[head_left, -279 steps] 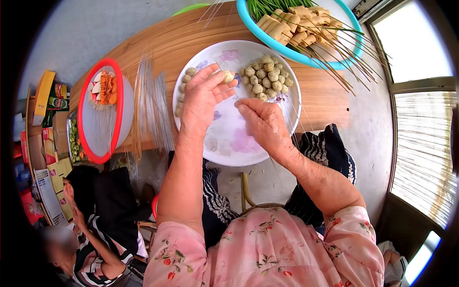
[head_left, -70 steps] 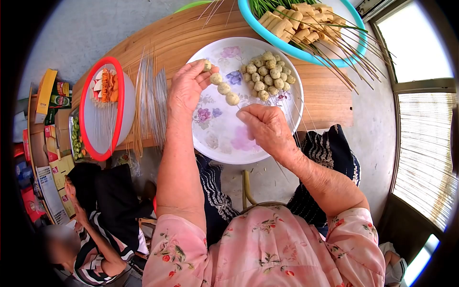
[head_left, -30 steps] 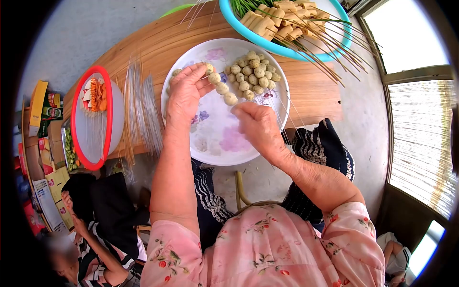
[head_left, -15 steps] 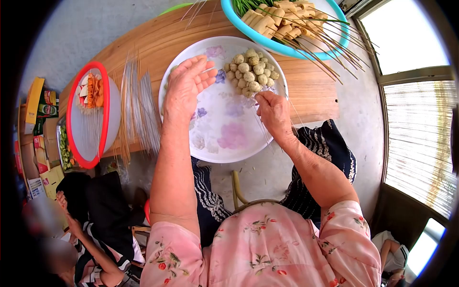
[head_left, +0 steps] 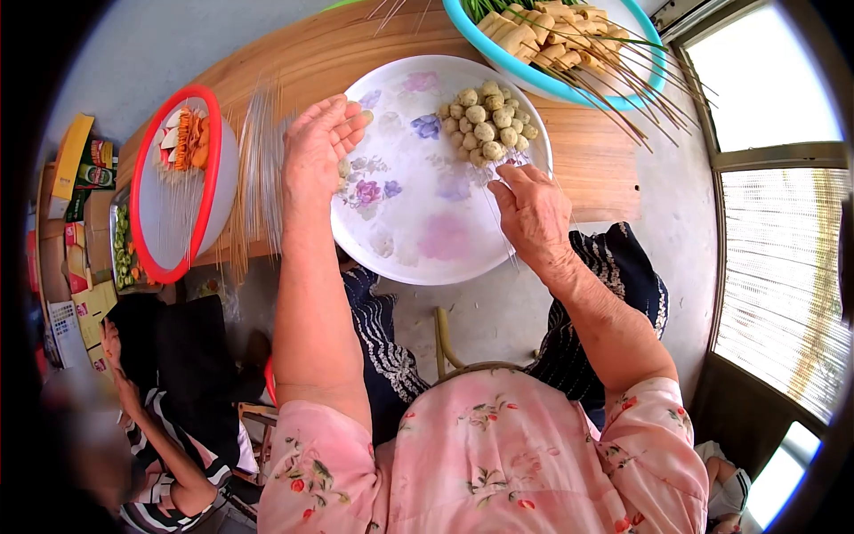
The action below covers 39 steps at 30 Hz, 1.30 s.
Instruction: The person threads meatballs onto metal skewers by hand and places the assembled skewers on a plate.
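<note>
A large white round tray (head_left: 418,247) with purple flowers lies on the wooden table. At its upper right is a pile of greenish-beige balls (head_left: 485,129), with thin skewers (head_left: 498,214) running from the lower ones toward me. My right hand (head_left: 536,212) is just below the pile, over the skewers, thumb and fingers apart; whether it touches them is unclear. Over the tray's left rim is my left hand (head_left: 316,147), palm turned inward, fingers loosely bent and apart. Another small ball (head_left: 343,169) shows beside that palm, mostly hidden by the hand.
A blue-rimmed basin (head_left: 498,58) of beige rolls and greens on sticks stands at the back right. Left of the tray lie loose skewers (head_left: 258,151) and a red-rimmed basin (head_left: 213,191) with skewered food. A seated person (head_left: 169,427) is at lower left.
My right hand has loosened from a pinch, its fingers now apart near the skewers. My left hand has shifted outward to the tray's left rim. The whole view has moved slightly.
</note>
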Tool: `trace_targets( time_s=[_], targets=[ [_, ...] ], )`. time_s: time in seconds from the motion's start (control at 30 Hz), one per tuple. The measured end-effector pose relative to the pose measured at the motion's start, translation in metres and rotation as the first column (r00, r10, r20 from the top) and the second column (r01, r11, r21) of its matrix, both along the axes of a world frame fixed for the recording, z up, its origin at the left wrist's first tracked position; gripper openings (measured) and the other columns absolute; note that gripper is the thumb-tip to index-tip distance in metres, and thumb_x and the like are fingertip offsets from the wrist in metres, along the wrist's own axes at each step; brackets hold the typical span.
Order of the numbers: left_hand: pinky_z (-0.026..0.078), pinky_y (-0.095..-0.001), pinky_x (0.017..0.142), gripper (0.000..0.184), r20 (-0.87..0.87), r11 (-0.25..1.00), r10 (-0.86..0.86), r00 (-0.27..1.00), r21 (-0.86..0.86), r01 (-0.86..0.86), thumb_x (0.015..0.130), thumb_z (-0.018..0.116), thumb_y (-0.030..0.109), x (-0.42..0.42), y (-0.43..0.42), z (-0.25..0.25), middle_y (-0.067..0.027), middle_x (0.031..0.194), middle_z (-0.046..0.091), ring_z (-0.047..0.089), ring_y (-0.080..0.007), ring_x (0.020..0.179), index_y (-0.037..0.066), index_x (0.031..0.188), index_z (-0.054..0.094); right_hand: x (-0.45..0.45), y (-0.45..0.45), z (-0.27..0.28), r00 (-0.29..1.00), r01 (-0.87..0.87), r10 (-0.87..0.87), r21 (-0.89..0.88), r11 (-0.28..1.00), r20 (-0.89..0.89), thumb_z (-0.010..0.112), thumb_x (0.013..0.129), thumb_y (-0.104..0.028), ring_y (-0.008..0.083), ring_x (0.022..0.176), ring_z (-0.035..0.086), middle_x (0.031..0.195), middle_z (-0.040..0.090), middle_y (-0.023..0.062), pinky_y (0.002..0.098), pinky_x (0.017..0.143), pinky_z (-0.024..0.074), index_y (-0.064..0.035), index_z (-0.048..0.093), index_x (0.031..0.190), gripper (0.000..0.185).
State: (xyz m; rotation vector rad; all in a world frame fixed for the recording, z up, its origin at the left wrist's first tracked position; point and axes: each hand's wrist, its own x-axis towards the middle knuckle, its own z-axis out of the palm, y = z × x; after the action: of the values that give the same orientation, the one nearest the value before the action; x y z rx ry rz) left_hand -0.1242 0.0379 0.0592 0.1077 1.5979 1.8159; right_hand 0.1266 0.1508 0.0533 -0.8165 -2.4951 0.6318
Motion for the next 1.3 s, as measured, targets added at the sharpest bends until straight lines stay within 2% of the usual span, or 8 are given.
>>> trace_targets(
  time_s=[0.23, 0.33, 0.47, 0.6, 0.63, 0.83, 1.13, 1.3],
  targets=[
    [0.048, -0.0234, 0.061, 0.025, -0.346, 0.9, 0.053, 0.937, -0.389, -0.195, 0.081, 0.063, 0.016, -0.031, -0.068, -0.016, -0.0087, 0.081, 0.064, 0.061, -0.0127, 0.07, -0.002, 0.099, 0.06, -0.015, -0.013, 0.014, 0.983, -0.168, 0.141, -0.25, 0.953, -0.121, 0.062, 0.081, -0.015, 0.0344, 0.072, 0.06, 0.079, 0.061, 0.0149, 0.041, 0.063, 0.0475, -0.0031, 0.064, 0.087, 0.013],
    [0.05, -0.0319, 0.07, 0.022, -0.604, 0.713, -0.206, 0.77, -0.632, -0.305, 0.075, 0.06, 0.019, -0.056, -0.107, -0.052, -0.0151, 0.082, 0.067, 0.065, -0.0241, 0.073, 0.001, 0.086, 0.067, -0.024, -0.017, 0.014, 0.963, -0.251, 0.217, -0.246, 0.936, -0.157, 0.061, 0.082, -0.013, 0.0349, 0.071, 0.059, 0.077, 0.061, 0.015, 0.0411, 0.062, 0.0472, -0.0025, 0.063, 0.087, 0.012],
    [0.049, -0.0392, 0.077, 0.024, -0.446, 0.384, -0.443, 0.778, -0.879, -0.285, 0.074, 0.059, 0.025, -0.041, -0.124, -0.047, -0.0169, 0.089, 0.066, 0.063, -0.0327, 0.086, 0.008, 0.087, 0.069, -0.034, -0.024, 0.015, 0.946, -0.314, 0.282, -0.245, 0.917, -0.157, 0.061, 0.082, -0.012, 0.0353, 0.069, 0.059, 0.076, 0.06, 0.0157, 0.0409, 0.061, 0.0469, -0.0021, 0.063, 0.086, 0.011],
    [0.049, -0.0418, 0.076, 0.029, -0.465, 0.375, -0.487, 0.74, -0.876, -0.304, 0.073, 0.065, 0.034, -0.052, -0.13, -0.078, -0.0158, 0.092, 0.066, 0.062, -0.0353, 0.089, 0.009, 0.087, 0.069, -0.038, -0.031, 0.016, 0.945, -0.327, 0.302, -0.295, 0.898, -0.129, 0.06, 0.082, -0.012, 0.0355, 0.068, 0.059, 0.074, 0.06, 0.0162, 0.0408, 0.06, 0.0467, -0.0018, 0.063, 0.086, 0.011],
    [0.049, -0.0381, 0.073, 0.028, -0.485, 0.379, -0.482, 0.73, -0.866, -0.326, 0.073, 0.067, 0.031, -0.042, -0.122, -0.068, -0.0148, 0.08, 0.066, 0.063, -0.0311, 0.079, 0.004, 0.08, 0.067, -0.039, -0.032, 0.016, 0.943, -0.333, 0.308, -0.296, 0.895, -0.129, 0.06, 0.082, -0.012, 0.0355, 0.068, 0.058, 0.074, 0.06, 0.0161, 0.0409, 0.06, 0.0465, -0.0017, 0.063, 0.086, 0.011],
    [0.048, -0.0421, 0.075, 0.03, -0.507, 0.279, -0.472, 0.722, -0.862, -0.423, 0.073, 0.07, 0.033, -0.038, -0.105, -0.073, -0.0156, 0.085, 0.066, 0.063, -0.031, 0.085, 0.006, 0.087, 0.067, -0.041, -0.033, 0.012, 0.931, -0.364, 0.338, -0.296, 0.883, -0.137, 0.06, 0.081, -0.011, 0.0355, 0.066, 0.058, 0.072, 0.059, 0.0155, 0.0412, 0.059, 0.046, -0.0014, 0.063, 0.086, 0.011],
    [0.049, -0.0449, 0.077, 0.021, -0.483, 0.206, -0.369, 0.794, -0.876, -0.437, 0.075, 0.057, 0.017, -0.039, -0.097, -0.065, -0.0209, 0.092, 0.065, 0.062, -0.0375, 0.089, 0.003, 0.087, 0.068, -0.042, -0.036, 0.018, 0.916, -0.4, 0.379, -0.302, 0.865, -0.128, 0.061, 0.081, -0.009, 0.0339, 0.066, 0.059, 0.073, 0.06, 0.0147, 0.0404, 0.059, 0.0472, -0.0019, 0.063, 0.087, 0.01],
    [0.049, -0.0447, 0.078, 0.025, -0.444, 0.212, -0.374, 0.815, -0.896, -0.39, 0.074, 0.055, 0.018, -0.039, -0.096, -0.063, -0.0222, 0.093, 0.065, 0.062, -0.0383, 0.09, 0.002, 0.087, 0.067, -0.044, -0.038, 0.017, 0.916, -0.4, 0.381, -0.327, 0.856, -0.124, 0.061, 0.081, -0.009, 0.0334, 0.067, 0.06, 0.075, 0.061, 0.0142, 0.04, 0.06, 0.048, -0.0019, 0.064, 0.087, 0.01]
  ],
)
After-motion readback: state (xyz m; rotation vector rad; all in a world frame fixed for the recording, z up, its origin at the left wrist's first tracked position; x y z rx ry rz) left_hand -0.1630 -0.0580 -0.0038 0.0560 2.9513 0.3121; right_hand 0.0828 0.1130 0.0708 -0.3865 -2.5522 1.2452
